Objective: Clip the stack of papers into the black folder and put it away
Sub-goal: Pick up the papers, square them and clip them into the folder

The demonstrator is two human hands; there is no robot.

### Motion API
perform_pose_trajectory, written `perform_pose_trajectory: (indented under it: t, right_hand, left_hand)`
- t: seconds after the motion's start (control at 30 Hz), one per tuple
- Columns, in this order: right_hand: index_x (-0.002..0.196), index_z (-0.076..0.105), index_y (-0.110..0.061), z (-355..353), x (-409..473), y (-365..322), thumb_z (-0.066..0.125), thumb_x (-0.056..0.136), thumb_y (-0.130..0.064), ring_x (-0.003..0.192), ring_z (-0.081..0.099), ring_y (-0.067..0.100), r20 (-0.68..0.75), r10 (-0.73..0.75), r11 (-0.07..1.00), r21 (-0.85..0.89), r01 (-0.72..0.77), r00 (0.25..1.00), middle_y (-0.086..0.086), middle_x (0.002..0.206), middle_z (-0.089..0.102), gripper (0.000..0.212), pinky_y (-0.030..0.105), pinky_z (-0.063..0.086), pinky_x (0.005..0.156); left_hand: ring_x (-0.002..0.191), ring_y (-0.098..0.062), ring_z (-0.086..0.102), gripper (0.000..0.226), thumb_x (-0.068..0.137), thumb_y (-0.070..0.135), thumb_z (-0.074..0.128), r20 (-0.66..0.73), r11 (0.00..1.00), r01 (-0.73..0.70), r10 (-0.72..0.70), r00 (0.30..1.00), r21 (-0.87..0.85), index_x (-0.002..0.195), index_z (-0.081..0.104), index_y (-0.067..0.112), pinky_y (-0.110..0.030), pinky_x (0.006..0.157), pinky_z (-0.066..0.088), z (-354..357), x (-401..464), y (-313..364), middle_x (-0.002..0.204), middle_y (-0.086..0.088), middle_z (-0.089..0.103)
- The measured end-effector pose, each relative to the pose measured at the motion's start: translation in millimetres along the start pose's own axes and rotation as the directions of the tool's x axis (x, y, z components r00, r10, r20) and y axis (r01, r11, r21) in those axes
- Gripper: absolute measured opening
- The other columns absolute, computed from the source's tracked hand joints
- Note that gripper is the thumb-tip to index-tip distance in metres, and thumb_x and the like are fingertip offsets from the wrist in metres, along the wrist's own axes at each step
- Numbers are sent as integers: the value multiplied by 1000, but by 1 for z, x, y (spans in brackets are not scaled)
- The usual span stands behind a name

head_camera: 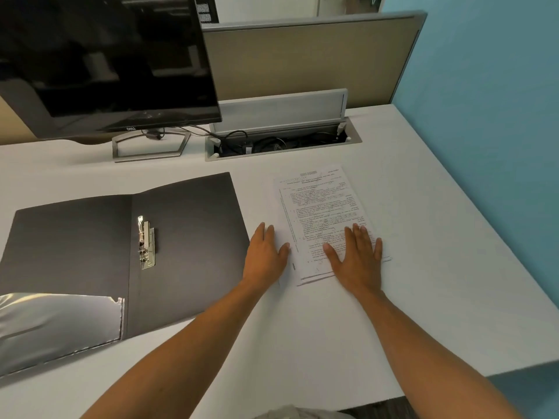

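Observation:
A black folder (pixel 187 237) lies open and flat on the white desk, left of centre. A metal spring clip (pixel 146 243) sits just right of its spine, and a clear plastic pocket (pixel 57 325) covers the lower left flap. To the folder's right lies a stack of printed papers (pixel 317 207). My left hand (pixel 266 255) rests flat at the stack's left edge, fingers together. My right hand (pixel 355 252) lies flat on the lower part of the top sheet, fingers spread. Neither hand grips anything.
A dark monitor (pixel 109 62) on a metal stand (pixel 149 145) stands at the back left. Behind the papers an open cable tray (pixel 281 143) holds black cables. A desk divider (pixel 311 58) and a blue wall (pixel 484 116) bound the back and right. The desk's near right edge (pixel 484 373) is close.

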State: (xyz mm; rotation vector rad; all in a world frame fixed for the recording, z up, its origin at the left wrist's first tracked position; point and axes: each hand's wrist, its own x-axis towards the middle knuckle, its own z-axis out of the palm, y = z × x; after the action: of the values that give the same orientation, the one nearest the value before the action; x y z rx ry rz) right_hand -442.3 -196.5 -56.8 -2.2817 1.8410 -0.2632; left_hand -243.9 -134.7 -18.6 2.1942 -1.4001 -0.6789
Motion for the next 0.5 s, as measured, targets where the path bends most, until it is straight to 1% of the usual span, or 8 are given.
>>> perform_pose_trajectory:
  t: [0.07, 0.13, 0.23, 0.3, 0.37, 0.43, 0.5]
  right_hand:
    - [151, 18, -14, 1, 1, -1, 12, 88, -73, 150, 3, 21, 20, 3, 1000, -24, -3, 1000, 8, 162, 12, 87, 54, -7, 118]
    - [151, 18, -14, 1, 1, -3, 14, 89, -71, 149, 4, 22, 22, 8, 999, -44, -7, 1000, 8, 161, 14, 85, 59, -7, 116]
    - [151, 21, -14, -1, 1, -4, 16, 89, -71, 149, 8, 22, 9, 12, 999, -53, -12, 1000, 7, 161, 17, 84, 64, -6, 114]
    - [151, 22, -14, -1, 1, -3, 16, 89, -71, 149, 8, 22, 13, 11, 999, -51, -10, 1000, 7, 161, 18, 84, 64, -5, 114]
    - [150, 22, -14, -1, 1, -3, 15, 88, -71, 149, 8, 22, 13, 8, 999, -45, -7, 1000, 7, 161, 18, 85, 64, -5, 114]
    - [150, 22, -14, -1, 0, -2, 15, 88, -72, 149, 8, 22, 8, 4, 999, -38, -3, 1000, 7, 161, 18, 86, 64, -5, 114]
    - [150, 23, -14, -1, 1, -2, 15, 88, -72, 149, 9, 23, 4, 1, 999, -33, -1, 1000, 7, 160, 19, 86, 64, -4, 114]
  left_hand:
    - [148, -25, 16, 67, 96, 38, 50, -20, 998, 48, -49, 999, -47, 150, 23, 9, -39, 118, 22, 3, 1, 8, 161, -8, 13]
    - [147, -26, 17, 67, 96, 36, 52, -44, 987, 104, -110, 993, -121, 150, 24, 7, -38, 117, 22, 3, 3, 19, 161, -8, 13]
    - [146, -27, 21, 66, 96, 33, 54, -59, 934, 183, -211, 976, -307, 148, 27, 5, -39, 116, 24, -4, 10, 37, 160, -10, 18]
    - [142, -28, 30, 64, 94, 30, 58, -55, 857, 239, -296, 954, -457, 146, 32, 4, -40, 113, 29, -10, 15, 46, 156, -11, 28]
    - [137, -30, 38, 64, 93, 26, 62, -19, 756, 304, -386, 922, -579, 145, 33, 4, -40, 108, 35, -15, 19, 50, 152, -10, 36]
    - [135, -32, 41, 68, 90, 25, 64, 36, 659, 368, -460, 887, -656, 147, 31, 7, -42, 107, 37, -20, 25, 48, 152, -9, 37]
    - [128, -35, 48, 71, 88, 26, 67, 90, 590, 412, -497, 863, -695, 147, 32, 8, -45, 104, 43, -22, 32, 41, 149, -11, 40]
